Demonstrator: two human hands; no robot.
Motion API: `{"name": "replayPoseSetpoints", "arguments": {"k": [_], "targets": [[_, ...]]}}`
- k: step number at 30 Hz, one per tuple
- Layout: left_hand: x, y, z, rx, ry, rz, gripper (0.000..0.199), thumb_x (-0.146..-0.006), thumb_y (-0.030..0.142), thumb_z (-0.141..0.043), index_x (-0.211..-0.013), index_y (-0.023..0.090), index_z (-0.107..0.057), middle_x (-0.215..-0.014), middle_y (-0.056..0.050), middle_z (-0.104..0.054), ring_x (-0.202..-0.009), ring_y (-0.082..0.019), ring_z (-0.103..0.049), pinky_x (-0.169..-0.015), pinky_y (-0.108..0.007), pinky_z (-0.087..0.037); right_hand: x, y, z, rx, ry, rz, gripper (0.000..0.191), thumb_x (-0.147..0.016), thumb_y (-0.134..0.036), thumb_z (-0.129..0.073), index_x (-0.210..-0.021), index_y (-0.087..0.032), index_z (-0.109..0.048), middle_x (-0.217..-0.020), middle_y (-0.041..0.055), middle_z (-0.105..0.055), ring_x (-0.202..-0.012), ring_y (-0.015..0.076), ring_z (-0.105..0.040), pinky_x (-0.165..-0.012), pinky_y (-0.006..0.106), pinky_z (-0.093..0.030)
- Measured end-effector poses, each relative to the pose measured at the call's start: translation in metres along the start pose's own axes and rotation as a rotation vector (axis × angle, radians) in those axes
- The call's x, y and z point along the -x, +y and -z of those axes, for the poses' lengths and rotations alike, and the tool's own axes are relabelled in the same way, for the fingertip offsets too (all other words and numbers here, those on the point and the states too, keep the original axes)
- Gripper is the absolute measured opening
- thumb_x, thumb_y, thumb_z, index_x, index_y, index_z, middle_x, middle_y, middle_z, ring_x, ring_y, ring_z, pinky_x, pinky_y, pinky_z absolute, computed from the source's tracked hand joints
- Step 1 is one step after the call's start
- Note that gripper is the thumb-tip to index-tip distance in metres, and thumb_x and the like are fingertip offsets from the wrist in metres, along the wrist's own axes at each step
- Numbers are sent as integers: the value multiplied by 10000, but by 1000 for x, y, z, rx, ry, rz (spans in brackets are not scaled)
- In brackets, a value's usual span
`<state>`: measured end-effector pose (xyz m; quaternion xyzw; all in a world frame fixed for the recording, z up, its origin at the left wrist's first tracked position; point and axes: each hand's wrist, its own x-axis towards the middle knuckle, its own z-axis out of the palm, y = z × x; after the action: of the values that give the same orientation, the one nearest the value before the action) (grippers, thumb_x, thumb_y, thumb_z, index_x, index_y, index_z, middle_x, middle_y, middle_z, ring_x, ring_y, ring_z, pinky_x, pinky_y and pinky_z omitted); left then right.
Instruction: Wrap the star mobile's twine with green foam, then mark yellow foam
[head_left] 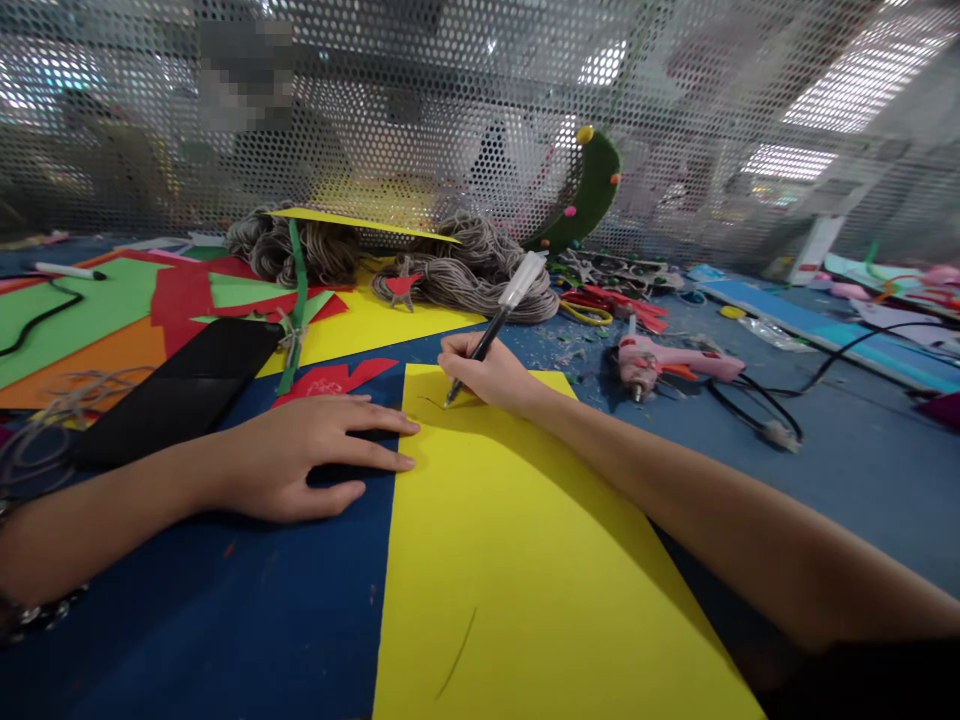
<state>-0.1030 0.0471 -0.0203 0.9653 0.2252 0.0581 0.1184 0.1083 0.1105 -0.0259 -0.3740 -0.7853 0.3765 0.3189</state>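
A sheet of yellow paper (517,540) lies on the blue table before me. My right hand (491,375) grips a pen (501,310) with a clear upper end, its tip on the paper near the far left corner. A short thin dark line shows beside the tip, and a longer curved stroke lies near the paper's close edge. My left hand (311,455) rests palm down with fingers spread, two fingertips on the paper's left edge. Just beyond that hand are red paper scraps (326,380) and a black phone-like slab (187,385).
Bundles of grey cord (465,275) and coloured paper sheets (97,310) lie toward the back and left. A pink glue gun (667,360) with a black cable sits at right, near red-handled scissors (619,303). A perforated metal screen (420,100) stands behind the table.
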Motion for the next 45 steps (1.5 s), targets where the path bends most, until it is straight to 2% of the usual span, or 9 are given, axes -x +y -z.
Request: {"name": "replayPoseSetpoints", "arguments": {"k": [18,23,27,37,41,45], "targets": [[1,0,1,21,14,7,421,-751,183,-458,-1157,294,-475,-1282,-9,-409,-1143,-229,-399,-963,-402,-311,0,-1,1,-37,-38,14,286,-668,-105,-400,-456,-183,-225,-440,-82,-179,-411,36,-186,-427,215,-150],[1,-1,0,17,22,0,408,-754,187,-448,-1149,285,-485,-1286,-13,-404,-1139,-232,-402,-962,-402,-312,0,1,2,-45,-42,17,275,-661,-111,-401,-458,-183,-229,-443,-81,-182,-413,37,-190,-425,215,-148],[0,-1,0,-3,-14,4,404,-763,191,-436,-1157,270,-477,-1295,-22,-391,-1151,-226,-387,-966,-404,-306,0,0,2,-46,-47,17,274,-652,-106,-398,-454,-183,-225,-439,-81,-186,-414,36,-195,-428,215,-153],[1,-1,0,10,1,-1,418,-759,189,-448,-1163,295,-465,-1294,-8,-393,-1148,-227,-390,-963,-406,-308,0,-1,3,-60,-64,19,251,-633,-111,-401,-441,-178,-253,-412,-83,-211,-396,30,-212,-394,202,-153],[1,0,0,10,-7,1,406,-762,190,-446,-1158,276,-473,-1292,-14,-395,-1154,-225,-383,-969,-401,-303,1,5,5,-195,-87,-47,230,-625,-127,-423,-433,-173,-304,-376,-86,-274,-339,22,-219,-346,192,-145],[1,0,1,0,-1,-7,400,-762,184,-443,-1151,269,-478,-1292,-14,-395,-1159,-220,-377,-973,-392,-297,0,6,8,-413,-44,-143,289,-712,-248,-399,-435,-177,-358,-314,-85,-282,-263,28,-200,-300,190,-159]]}}
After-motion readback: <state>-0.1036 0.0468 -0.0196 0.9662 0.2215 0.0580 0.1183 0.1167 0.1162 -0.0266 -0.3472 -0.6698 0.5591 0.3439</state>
